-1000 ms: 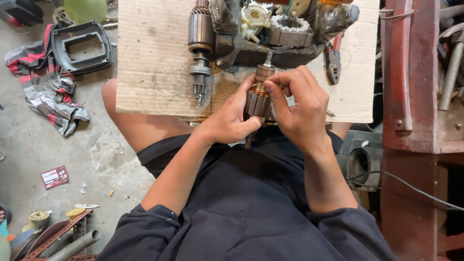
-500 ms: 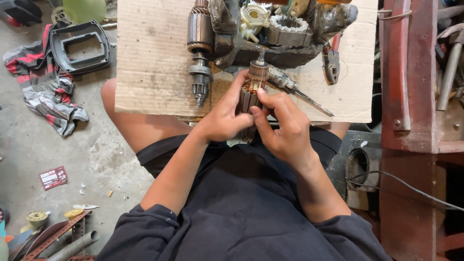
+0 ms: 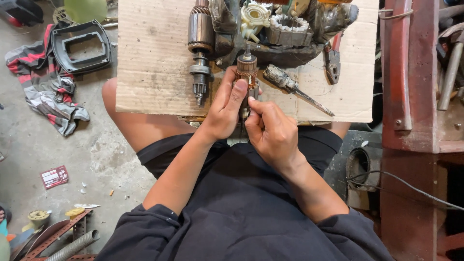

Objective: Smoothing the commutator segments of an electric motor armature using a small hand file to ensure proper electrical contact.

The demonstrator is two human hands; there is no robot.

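Note:
My left hand point(image 3: 226, 108) and my right hand point(image 3: 270, 130) both grip a small copper-wound motor armature point(image 3: 247, 72), held upright over the near edge of a cardboard sheet point(image 3: 154, 58) on my lap. Its shaft tip points away from me. My left fingers wrap its left side; my right fingertips pinch its lower end. A second, larger armature point(image 3: 200, 41) lies on the cardboard just to the left. A screwdriver point(image 3: 295, 89) lies just right of the hands.
Dismantled motor parts point(image 3: 285, 29) and pliers point(image 3: 332, 65) lie at the cardboard's far side. A black plastic frame point(image 3: 81, 46) and striped rag point(image 3: 48, 92) lie on the concrete floor at left. A red metal stand point(image 3: 411, 96) rises at right, with a cable point(image 3: 401, 183).
Both hands have drawn back toward me and lower along the armature, exposing more of its upper end. The screwdriver, hidden a second ago, now lies uncovered on the cardboard.

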